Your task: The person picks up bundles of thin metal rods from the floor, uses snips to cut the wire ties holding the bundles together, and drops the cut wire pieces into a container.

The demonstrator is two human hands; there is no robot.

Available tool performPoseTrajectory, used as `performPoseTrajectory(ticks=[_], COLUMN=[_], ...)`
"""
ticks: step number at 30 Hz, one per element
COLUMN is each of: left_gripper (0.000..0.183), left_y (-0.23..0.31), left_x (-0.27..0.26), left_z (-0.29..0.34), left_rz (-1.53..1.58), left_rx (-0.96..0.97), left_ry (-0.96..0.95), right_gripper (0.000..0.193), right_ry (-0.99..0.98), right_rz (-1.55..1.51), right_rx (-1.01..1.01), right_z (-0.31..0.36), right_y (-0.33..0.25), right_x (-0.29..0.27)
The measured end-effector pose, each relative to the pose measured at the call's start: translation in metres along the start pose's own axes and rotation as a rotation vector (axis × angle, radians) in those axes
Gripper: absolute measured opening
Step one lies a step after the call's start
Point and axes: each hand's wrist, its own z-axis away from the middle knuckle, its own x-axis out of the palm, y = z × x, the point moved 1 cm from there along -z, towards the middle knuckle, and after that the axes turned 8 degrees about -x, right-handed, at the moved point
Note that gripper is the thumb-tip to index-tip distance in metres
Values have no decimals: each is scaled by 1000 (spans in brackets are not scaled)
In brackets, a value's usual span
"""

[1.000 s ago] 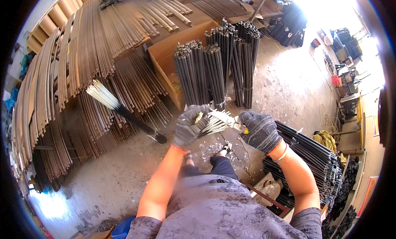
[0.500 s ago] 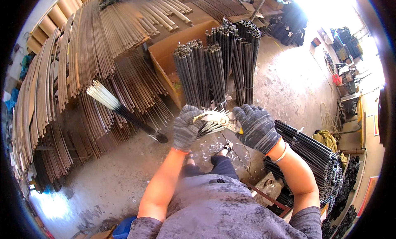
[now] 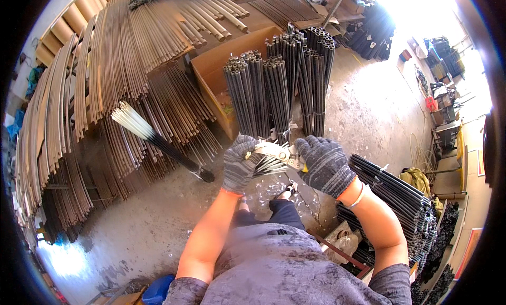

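Observation:
My left hand (image 3: 240,164), in a grey knit glove, is closed around a fanned bunch of thin pale strips (image 3: 268,165) held in front of my chest. My right hand (image 3: 324,165), also gloved, grips a pair of metal shears (image 3: 276,151) whose blades lie across the top of the bunch. Both hands are close together, almost touching. Straight beyond them stand upright bundles of dark metal tubes (image 3: 266,91). Small pale offcuts (image 3: 271,192) lie on the concrete floor under my hands.
An open cardboard box (image 3: 213,78) sits behind the tube bundles. Long brown rods (image 3: 105,84) lean in racks at the left, with one white-tipped dark bundle (image 3: 158,141) lying out. More dark tubes (image 3: 400,199) are stacked at the right.
Both hands have drawn slightly closer together, and the shears now lie across the top of the bunch. The bunch has stayed in my left hand throughout.

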Motion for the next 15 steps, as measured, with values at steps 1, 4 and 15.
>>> performPoseTrajectory(ticks=[1,4,15], left_gripper=[18,18,16], left_y=[0,-2,-8], left_x=[0,-2,-2], left_z=[-1,-2,-7], left_rz=[6,27,44], left_rx=[-5,-25,-85], left_ry=[-3,-24,-82], right_gripper=[51,46,31], right_ry=[4,30,110], right_rz=[-16,-64,-184], right_rx=[5,18,47], right_z=[0,0,2], right_y=[0,1,7], right_x=[0,4,11])
